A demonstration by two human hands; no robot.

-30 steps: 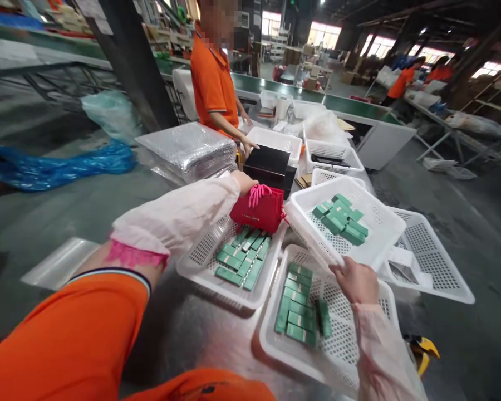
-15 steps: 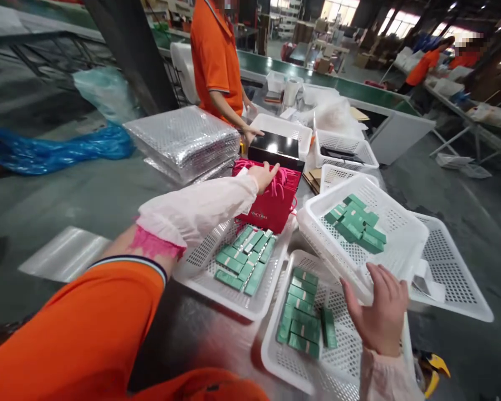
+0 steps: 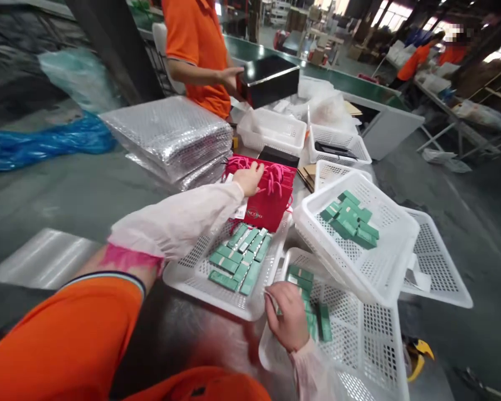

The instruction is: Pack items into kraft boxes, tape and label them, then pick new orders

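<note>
My left hand (image 3: 249, 179) is closed at the top of the upright red gift bags (image 3: 271, 206), by their pink rope handles (image 3: 275, 175). The bags stand at the far end of a white basket (image 3: 217, 303) holding several small green boxes (image 3: 241, 259). My right hand (image 3: 290, 317) hovers loosely curled, with a gap between thumb and fingers and nothing visible in it. It is above the left side of a second white basket (image 3: 376, 345), partly hiding the green boxes (image 3: 324, 323) there. More green boxes (image 3: 350, 217) lie in a tilted white basket (image 3: 394, 267) on the right.
A person in orange (image 3: 196, 50) across the table holds a black box (image 3: 271, 81). Stacked bubble wrap bags (image 3: 167, 133) lie at the left. Behind the red bags are another black box (image 3: 279, 157) and a white basket (image 3: 271, 131). A yellow-handled tool (image 3: 420, 356) lies at lower right.
My right hand has moved left from the tilted basket to above the lower basket. My left hand stays at the bags, its fingers more curled. The other person has lifted a black box away.
</note>
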